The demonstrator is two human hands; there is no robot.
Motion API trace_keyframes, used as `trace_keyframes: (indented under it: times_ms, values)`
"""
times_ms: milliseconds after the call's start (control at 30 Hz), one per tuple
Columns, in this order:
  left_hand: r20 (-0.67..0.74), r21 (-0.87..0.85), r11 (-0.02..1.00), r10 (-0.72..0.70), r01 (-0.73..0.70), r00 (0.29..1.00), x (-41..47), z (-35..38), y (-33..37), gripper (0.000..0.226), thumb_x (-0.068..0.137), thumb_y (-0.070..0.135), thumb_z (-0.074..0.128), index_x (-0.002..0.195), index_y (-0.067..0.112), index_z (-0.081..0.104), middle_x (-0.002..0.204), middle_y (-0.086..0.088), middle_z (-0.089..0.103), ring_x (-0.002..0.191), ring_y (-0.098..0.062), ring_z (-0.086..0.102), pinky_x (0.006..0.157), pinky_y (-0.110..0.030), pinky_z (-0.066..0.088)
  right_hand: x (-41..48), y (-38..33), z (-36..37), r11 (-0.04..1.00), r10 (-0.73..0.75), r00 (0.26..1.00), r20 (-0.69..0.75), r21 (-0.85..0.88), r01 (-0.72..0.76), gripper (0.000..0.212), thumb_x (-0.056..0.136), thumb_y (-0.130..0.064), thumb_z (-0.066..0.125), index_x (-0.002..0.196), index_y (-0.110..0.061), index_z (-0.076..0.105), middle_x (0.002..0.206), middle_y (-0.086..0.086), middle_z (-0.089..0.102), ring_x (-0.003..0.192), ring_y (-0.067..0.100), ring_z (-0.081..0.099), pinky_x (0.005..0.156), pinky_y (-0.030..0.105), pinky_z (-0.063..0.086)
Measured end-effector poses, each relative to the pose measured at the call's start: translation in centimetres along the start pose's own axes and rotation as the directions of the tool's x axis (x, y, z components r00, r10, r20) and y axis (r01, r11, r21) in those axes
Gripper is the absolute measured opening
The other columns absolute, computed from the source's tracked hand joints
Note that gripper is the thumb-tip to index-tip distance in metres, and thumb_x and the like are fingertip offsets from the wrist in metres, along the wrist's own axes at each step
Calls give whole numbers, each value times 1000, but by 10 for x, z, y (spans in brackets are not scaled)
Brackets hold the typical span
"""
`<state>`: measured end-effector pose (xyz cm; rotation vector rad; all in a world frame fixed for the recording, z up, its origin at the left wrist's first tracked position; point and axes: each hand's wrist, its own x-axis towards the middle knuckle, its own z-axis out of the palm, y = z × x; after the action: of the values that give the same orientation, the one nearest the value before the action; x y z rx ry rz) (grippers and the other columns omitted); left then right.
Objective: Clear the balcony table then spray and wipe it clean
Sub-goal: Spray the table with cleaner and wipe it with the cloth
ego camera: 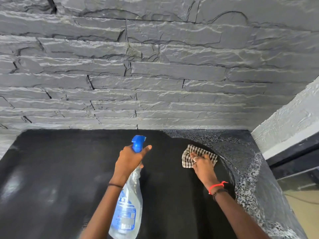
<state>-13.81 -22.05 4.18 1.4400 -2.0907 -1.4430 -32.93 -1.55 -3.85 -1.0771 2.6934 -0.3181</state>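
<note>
The black table top (pixel 57 169) fills the lower half of the view. My left hand (pixel 128 159) grips the neck of a clear spray bottle (pixel 126 209) with a blue nozzle, held tilted above the table, index finger stretched out past the trigger. My right hand (pixel 202 163) presses a brown-and-white checked cloth (pixel 198 153) flat on the table to the right of the bottle. The surface around the cloth looks dark and wet. A band along the right side and far right corner (pixel 241 152) is speckled grey with spray droplets.
A rough grey stone wall (pixel 155 75) stands right behind the table. A lighter textured wall (pixel 290 118) closes the right side. Below it at the right edge are a dark ledge and a beige floor (pixel 303 204).
</note>
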Motion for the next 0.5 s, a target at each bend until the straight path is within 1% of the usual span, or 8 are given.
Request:
trace_keyframes:
  times_ms: [100, 133, 200, 267, 333, 367, 433, 500]
  values:
    - [79, 44, 996, 76, -80, 994, 17, 21, 27, 48, 75, 55, 73, 61, 15, 52, 43, 6, 55, 40, -10, 62, 64, -32, 52, -12, -3, 3, 1000, 15, 1000, -4, 25, -15, 51, 90, -8, 52, 138, -24, 50, 139, -17, 52, 118, 17, 45, 106, 26, 39]
    - [115, 53, 993, 99, -105, 988, 22, 31, 37, 48, 75, 55, 73, 62, 14, 52, 47, 3, 58, 43, -11, 63, 66, -32, 52, -18, -4, 4, 1000, 5, 1000, 0, 25, -5, 52, 89, -8, 51, 139, -24, 49, 140, -16, 52, 118, 17, 45, 107, 26, 39]
    - [175, 83, 987, 118, -134, 977, 28, 50, 57, 48, 75, 56, 72, 67, 12, 53, 57, -5, 63, 57, -21, 69, 73, -36, 54, -33, -5, 9, 999, -25, 1000, 13, 22, 25, 53, 88, -7, 48, 139, -23, 49, 141, -15, 51, 119, 18, 47, 108, 27, 38]
    - [224, 97, 982, 136, -161, 965, 31, 67, 75, 47, 77, 54, 72, 65, 12, 52, 58, -7, 63, 63, -27, 69, 79, -39, 55, -45, -6, 14, 999, -34, 999, 6, 25, 34, 53, 89, -9, 48, 139, -25, 48, 141, -17, 51, 118, 19, 46, 107, 29, 38]
    - [283, 100, 976, 160, -195, 946, 30, 82, 90, 45, 78, 52, 72, 68, 11, 55, 56, -7, 63, 62, -26, 68, 83, -40, 56, -49, -8, 16, 1000, -13, 1000, -5, 18, 13, 53, 90, -11, 49, 140, -27, 47, 140, -18, 51, 120, 19, 44, 106, 31, 39]
    - [315, 113, 969, 173, -218, 933, 27, 91, 99, 46, 78, 52, 72, 73, 8, 59, 58, -7, 65, 64, -26, 69, 84, -40, 55, -50, -8, 18, 1000, -3, 1000, -18, 10, 3, 52, 91, -11, 48, 140, -28, 46, 140, -19, 50, 122, 18, 43, 105, 31, 39]
    - [362, 168, 948, 195, -270, 911, 19, 109, 112, 50, 78, 54, 70, 84, 5, 62, 68, -10, 69, 74, -27, 72, 86, -39, 54, -50, -10, 19, 1000, -6, 999, -45, 2, 6, 51, 92, -12, 46, 140, -29, 46, 140, -19, 50, 124, 18, 41, 104, 32, 38]
    - [395, 205, 923, 227, -327, 890, 7, 126, 124, 47, 77, 56, 70, 81, 11, 60, 68, -7, 68, 76, -24, 72, 82, -35, 53, -52, -11, 15, 1000, -23, 998, -61, 7, 23, 48, 90, -10, 49, 135, -26, 53, 136, -15, 55, 122, 20, 44, 101, 35, 41]
